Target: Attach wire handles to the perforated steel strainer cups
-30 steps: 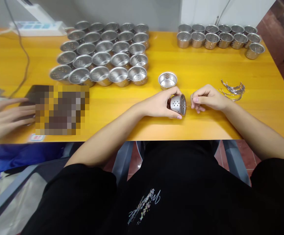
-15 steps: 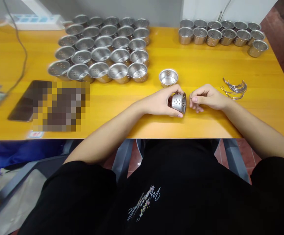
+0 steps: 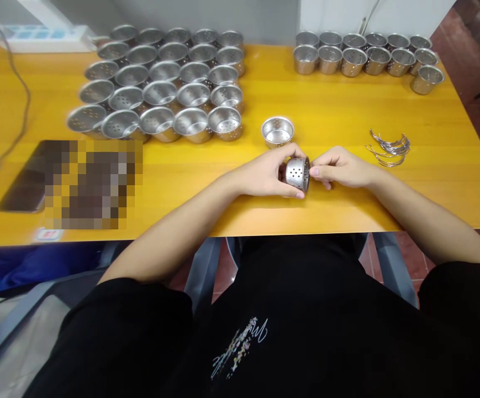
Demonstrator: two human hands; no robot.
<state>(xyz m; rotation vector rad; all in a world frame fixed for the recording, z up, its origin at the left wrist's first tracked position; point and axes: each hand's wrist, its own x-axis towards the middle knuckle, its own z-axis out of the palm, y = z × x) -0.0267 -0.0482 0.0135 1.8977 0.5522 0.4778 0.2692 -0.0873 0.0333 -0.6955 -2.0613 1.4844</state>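
My left hand [image 3: 262,172] is closed around a small perforated metal cup [image 3: 295,173], which lies on its side with its mouth facing right. At that mouth, the fingers of my right hand [image 3: 345,166] are pinched together on what looks like a thin wire handle, mostly hidden by the fingers and the rim. Another metal cup [image 3: 278,131] stands upright just beyond my left hand. To the right of my right hand lies a small pile of curved wire handles [image 3: 395,148].
Several rows of perforated cups [image 3: 192,121] fill the table's left back. More cups [image 3: 353,61] stand at the right back, some with thin wires across them. A dark phone [image 3: 28,177], a blurred-out item [image 3: 94,188] and a power strip [image 3: 45,38] are on the left.
My right hand has moved left, and its fingertips now meet the cup's mouth. My left hand still holds the cup. The whole view has shifted slightly.
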